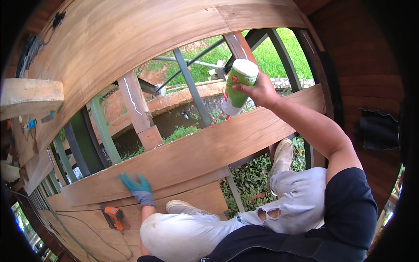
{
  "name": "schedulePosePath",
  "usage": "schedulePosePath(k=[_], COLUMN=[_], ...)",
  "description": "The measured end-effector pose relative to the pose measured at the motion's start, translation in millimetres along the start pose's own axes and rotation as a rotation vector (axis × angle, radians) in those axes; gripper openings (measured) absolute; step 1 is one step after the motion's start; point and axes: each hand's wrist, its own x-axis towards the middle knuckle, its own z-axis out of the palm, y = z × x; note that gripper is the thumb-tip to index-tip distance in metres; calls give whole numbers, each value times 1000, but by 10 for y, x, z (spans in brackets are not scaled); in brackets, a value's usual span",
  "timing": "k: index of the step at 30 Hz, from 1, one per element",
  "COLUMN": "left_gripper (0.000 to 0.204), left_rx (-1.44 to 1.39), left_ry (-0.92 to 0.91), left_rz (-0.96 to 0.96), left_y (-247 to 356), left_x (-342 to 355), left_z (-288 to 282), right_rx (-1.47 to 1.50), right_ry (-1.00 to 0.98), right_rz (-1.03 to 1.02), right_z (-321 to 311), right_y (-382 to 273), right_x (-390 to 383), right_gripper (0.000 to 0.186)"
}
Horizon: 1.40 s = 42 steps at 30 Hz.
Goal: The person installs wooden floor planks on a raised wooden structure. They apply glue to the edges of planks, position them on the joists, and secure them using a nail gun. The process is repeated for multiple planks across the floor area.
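My bare right hand (257, 91) grips a green and white bottle (239, 83), tilted with its red-tipped nozzle (228, 117) pointing down at the upper edge of a long wooden plank (253, 133). A thin white bead runs along part of that edge, and white lines mark the upright timbers (133, 96). My left hand (137, 187), in a teal and grey glove, rests on the same plank with its fingers spread. Below it an orange and black nail gun (113, 217) with a hose lies on lower boards (76, 229).
My knees and shoes straddle gaps in the framing. Green metal bars (104, 131) cross open spaces above greenery, water and a dirt bank. A large board (166, 22) spans the top, a timber block (28, 97) juts in at left, and a dark cloth (377, 129) is at right.
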Motion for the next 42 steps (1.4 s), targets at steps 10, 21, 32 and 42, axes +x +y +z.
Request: schedulePosePath(k=[10, 21, 32, 42], left_gripper=[78, 94, 103, 109], left_rx=[76, 179, 347, 454], left_ry=[-444, -739, -979, -1077], left_rz=[128, 35, -34, -18], left_y=[947, 1072, 1175, 1192], left_x=[-266, -79, 159, 256], left_z=[-168, -286, -343, -274], right_rx=[2, -30, -110, -103], right_ry=[-26, -19, 61, 135], right_rz=[53, 35, 52, 124], right_z=[-612, -1289, -1925, -2530], right_y=[317, 522, 669, 915], right_x=[48, 3, -9, -26], right_gripper=[62, 66, 61, 56])
